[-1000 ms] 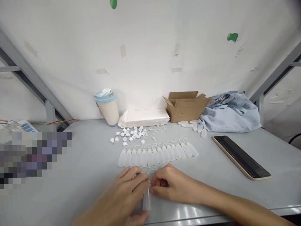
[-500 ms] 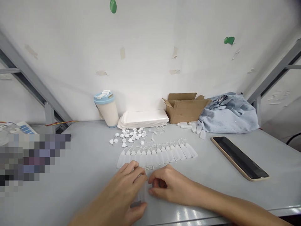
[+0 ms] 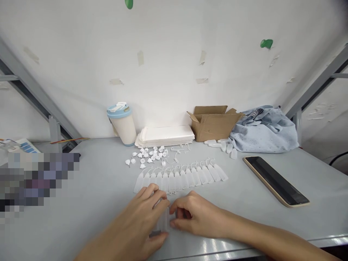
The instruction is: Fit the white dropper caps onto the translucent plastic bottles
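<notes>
My left hand [image 3: 144, 217] arches over a few small translucent plastic bottles [image 3: 164, 220], its fingers at their far end and its thumb at the near end. The hand hides part of them. My right hand [image 3: 194, 214] is curled, thumb and forefinger tips bent against the right side of these bottles. Just beyond, similar bottles [image 3: 187, 179] lie side by side in a fanned row, each with a thin looped strap at its neck. White pointed caps [image 3: 150, 156] are scattered behind the row, with loose straps [image 3: 176, 157] beside them.
A lidded cup [image 3: 123, 127], a stack of white card sheets [image 3: 167, 136], an open cardboard box [image 3: 214, 127] and a blue cloth [image 3: 269, 134] line the wall. Loose bottles [image 3: 228, 146] lie by the box. A phone [image 3: 274, 181] rests at the right.
Both hands stay at the small bottles with nearly the same grip. The right fingertips sit slightly further left. The whole view has shifted a little.
</notes>
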The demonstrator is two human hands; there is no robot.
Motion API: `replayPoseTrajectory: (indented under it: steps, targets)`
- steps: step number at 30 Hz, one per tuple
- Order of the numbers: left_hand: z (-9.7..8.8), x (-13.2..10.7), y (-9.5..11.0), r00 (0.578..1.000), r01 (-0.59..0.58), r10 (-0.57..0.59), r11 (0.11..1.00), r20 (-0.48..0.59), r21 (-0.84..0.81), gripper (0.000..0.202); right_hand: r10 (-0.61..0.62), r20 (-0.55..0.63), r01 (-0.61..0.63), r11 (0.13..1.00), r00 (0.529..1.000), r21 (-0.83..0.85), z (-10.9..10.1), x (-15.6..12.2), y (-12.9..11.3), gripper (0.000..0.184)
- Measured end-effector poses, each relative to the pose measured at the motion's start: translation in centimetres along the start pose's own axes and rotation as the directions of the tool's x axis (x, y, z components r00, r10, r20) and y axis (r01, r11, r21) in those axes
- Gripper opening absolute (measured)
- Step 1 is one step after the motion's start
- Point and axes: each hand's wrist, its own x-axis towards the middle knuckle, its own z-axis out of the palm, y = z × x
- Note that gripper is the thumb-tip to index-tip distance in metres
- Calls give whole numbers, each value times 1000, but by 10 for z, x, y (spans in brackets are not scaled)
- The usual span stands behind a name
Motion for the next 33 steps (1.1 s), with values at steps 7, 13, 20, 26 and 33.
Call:
replayPoseTrajectory:
  steps: [7,13,20,26,33]
  targets:
    - [-9,3,-7,996,-9,8,1000,-92,-5,28,-9,-13,9,1000,1000,-4,-4,-1,-3,21]
    - [-14,31,-25,974,0,1,1000,-225,5,16,-3,-63,4,1000,998,27,-14,2,0,19]
    - [-7,90,-47,986,43,-24,993,-167,109,22,0,-376,-40,994,927,-99,-62,7,26,21]
    - [14,113,-55,989,-49,84,961,-119,274,32,125,-697,-585,657,706,-475,-128,-6,65,24]
    - [16,103,-43,997,55,-72,921,30,386,39,324,-788,-823,433,523,-368,-149,-21,100,25]
